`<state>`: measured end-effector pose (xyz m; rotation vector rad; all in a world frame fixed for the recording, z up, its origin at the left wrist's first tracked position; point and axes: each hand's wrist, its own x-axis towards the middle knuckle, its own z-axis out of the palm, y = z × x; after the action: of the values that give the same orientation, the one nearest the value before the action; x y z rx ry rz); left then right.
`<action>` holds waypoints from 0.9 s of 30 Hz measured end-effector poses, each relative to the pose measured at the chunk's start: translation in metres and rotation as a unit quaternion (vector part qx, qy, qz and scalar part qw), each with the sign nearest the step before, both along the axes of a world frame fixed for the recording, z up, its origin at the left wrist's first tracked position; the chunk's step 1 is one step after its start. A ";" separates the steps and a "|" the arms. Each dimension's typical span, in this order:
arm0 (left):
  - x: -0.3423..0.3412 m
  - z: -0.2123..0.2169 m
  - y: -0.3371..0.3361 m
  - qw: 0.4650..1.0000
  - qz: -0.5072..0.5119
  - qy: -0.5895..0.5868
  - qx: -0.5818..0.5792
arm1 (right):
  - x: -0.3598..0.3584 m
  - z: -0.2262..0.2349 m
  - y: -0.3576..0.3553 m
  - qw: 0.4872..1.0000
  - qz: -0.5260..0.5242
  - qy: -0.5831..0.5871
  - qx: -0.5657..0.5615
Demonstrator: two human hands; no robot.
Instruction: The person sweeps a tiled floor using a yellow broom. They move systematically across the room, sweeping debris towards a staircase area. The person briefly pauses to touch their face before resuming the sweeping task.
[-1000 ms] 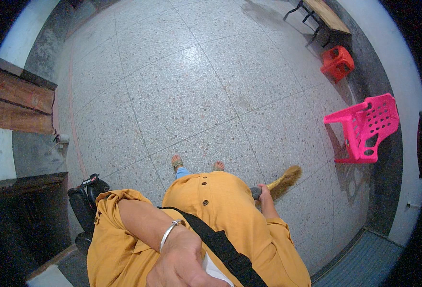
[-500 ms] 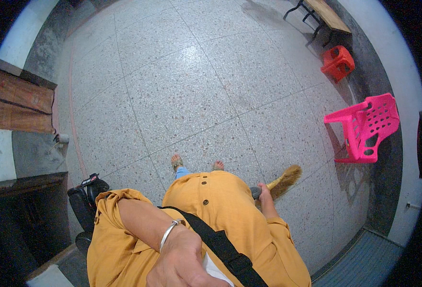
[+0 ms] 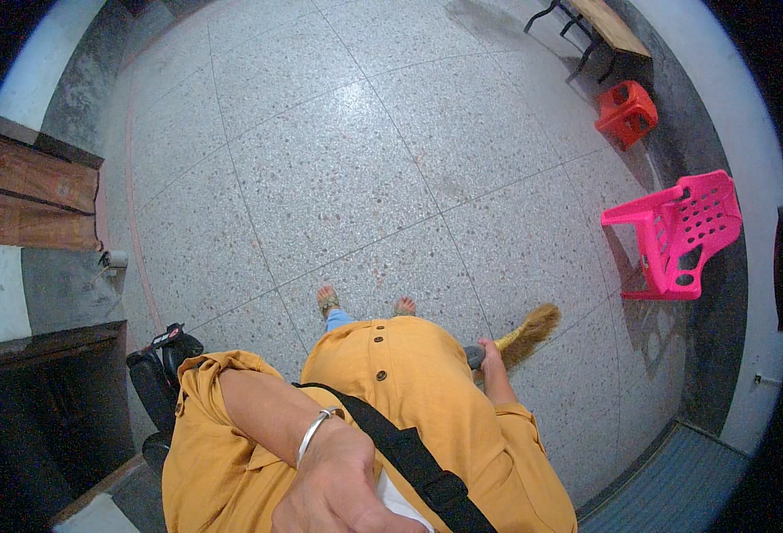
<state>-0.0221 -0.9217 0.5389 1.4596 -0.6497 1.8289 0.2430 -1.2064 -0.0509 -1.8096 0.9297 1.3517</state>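
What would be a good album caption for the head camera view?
Broom in the right hand, left hand near the camera, pink chair on the speckled floor at right.

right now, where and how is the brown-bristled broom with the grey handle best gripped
Probably around the grey, rounded handle, from the person's right, as the right hand does beside the yellow neck: it looks slim enough to wrap, while the brown bristles flare outward and look too loose.

no text or number can be read; 1 small red-and-white mark (image 3: 167, 338) on the black object (image 3: 150, 380) at left is too tiny.
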 end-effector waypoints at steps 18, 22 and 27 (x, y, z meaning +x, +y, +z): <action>0.004 -0.003 0.007 1.000 -0.015 0.003 0.005 | 0.002 -0.008 -0.003 0.999 -0.047 0.003 -0.001; 0.004 -0.005 0.006 1.000 -0.010 0.007 0.005 | -0.006 0.013 0.011 0.998 -0.043 -0.039 0.000; 0.002 -0.003 0.004 1.000 -0.017 0.012 0.009 | -0.004 0.013 0.006 0.998 -0.040 -0.042 0.017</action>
<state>-0.0201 -0.9173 0.5354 1.4718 -0.6757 1.7812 0.2390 -1.2007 -0.0380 -1.7691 0.9194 1.2263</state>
